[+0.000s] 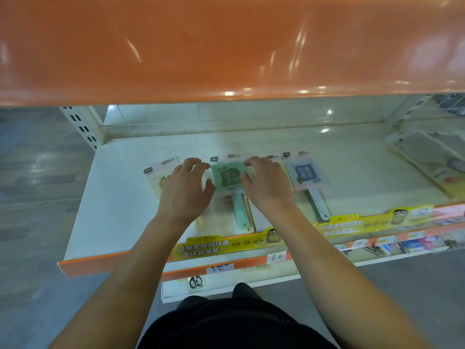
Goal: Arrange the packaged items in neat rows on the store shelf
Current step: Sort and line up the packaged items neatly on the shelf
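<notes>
- Head view: a white metal store shelf [113, 197] with an orange front edge carries several flat packaged items, each a card-shaped piece with a handle in clear plastic wrap.
- The landmark is the green packaged item with a green handle [227, 178], which lies flat near the middle of the shelf, its handle toward the front edge.
- The left hand [185, 191] is just left of the green item, palm down, fingers curled and spread apart; the thumb touches or nearly touches the item's left side. The grip is not closed on anything.
- Under the left hand lies a cream packaged item [158, 176], partly hidden.
- The right hand [268, 183] is on the right edge of the green item, fingers bent and apart, the thumb resting on its face. I cannot tell if it clamps the item.
- Right of the green item lies a blue-grey packaged item with a pale handle [307, 173], apart from the hands.
- In front of the green item, a yellow paper label strip [226, 245] is fixed on the shelf edge.
</notes>
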A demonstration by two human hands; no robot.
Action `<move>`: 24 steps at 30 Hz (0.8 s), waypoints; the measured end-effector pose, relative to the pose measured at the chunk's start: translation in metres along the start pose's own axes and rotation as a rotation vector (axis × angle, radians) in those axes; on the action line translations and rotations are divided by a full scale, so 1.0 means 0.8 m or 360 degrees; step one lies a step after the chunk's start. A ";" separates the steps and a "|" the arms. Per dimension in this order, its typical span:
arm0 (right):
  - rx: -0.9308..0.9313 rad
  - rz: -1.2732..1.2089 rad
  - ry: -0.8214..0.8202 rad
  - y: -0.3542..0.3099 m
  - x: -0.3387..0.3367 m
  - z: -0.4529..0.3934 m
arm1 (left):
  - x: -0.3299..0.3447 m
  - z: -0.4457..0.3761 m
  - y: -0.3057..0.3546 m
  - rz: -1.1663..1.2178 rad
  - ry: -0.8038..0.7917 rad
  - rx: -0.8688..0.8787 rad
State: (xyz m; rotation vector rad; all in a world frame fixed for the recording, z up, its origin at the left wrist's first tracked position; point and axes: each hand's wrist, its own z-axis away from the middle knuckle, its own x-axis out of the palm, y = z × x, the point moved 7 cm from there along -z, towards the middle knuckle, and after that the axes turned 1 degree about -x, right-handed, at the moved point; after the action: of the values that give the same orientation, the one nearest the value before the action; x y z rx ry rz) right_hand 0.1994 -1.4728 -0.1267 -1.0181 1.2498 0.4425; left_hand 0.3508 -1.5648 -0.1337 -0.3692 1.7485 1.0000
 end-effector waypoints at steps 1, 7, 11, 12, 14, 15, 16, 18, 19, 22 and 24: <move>0.0013 0.0022 -0.0011 0.008 -0.002 0.000 | 0.002 -0.001 0.006 -0.0006 -0.0004 0.0007; 0.0070 0.0001 -0.0032 0.048 -0.016 0.001 | 0.020 -0.010 0.039 -0.0033 -0.0092 0.0030; 0.0123 0.0021 -0.0045 0.072 -0.024 -0.001 | 0.034 -0.013 0.057 -0.0038 -0.0146 0.0010; 0.0132 0.0027 -0.0063 0.078 -0.025 -0.002 | 0.037 -0.013 0.060 -0.0045 -0.0147 0.0013; 0.0138 0.0035 -0.0094 0.090 -0.029 -0.004 | 0.044 -0.013 0.065 -0.0062 -0.0163 0.0007; 0.0130 0.0046 -0.0094 0.095 -0.032 -0.004 | 0.047 -0.013 0.067 -0.0068 -0.0173 -0.0002; 0.0118 0.0055 -0.0086 0.101 -0.035 -0.005 | 0.050 -0.014 0.068 -0.0074 -0.0180 -0.0017; 0.0093 0.0062 -0.0070 0.110 -0.041 -0.007 | 0.055 -0.015 0.072 -0.0081 -0.0181 -0.0052; 0.0084 0.0069 -0.0072 0.114 -0.042 -0.008 | 0.056 -0.016 0.074 -0.0087 -0.0177 -0.0063; 0.0068 0.0104 -0.0117 0.124 -0.043 -0.011 | 0.058 -0.015 0.081 -0.0111 -0.0136 -0.0084; 0.0060 0.0119 -0.0190 0.128 -0.036 -0.009 | 0.062 -0.015 0.083 -0.0097 -0.0129 -0.0089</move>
State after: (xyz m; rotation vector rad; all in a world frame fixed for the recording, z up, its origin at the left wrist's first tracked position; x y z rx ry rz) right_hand 0.1081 -1.4192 -0.1396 -0.9026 1.1873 0.5281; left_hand 0.2787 -1.5234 -0.1468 -0.4094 1.6297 1.0079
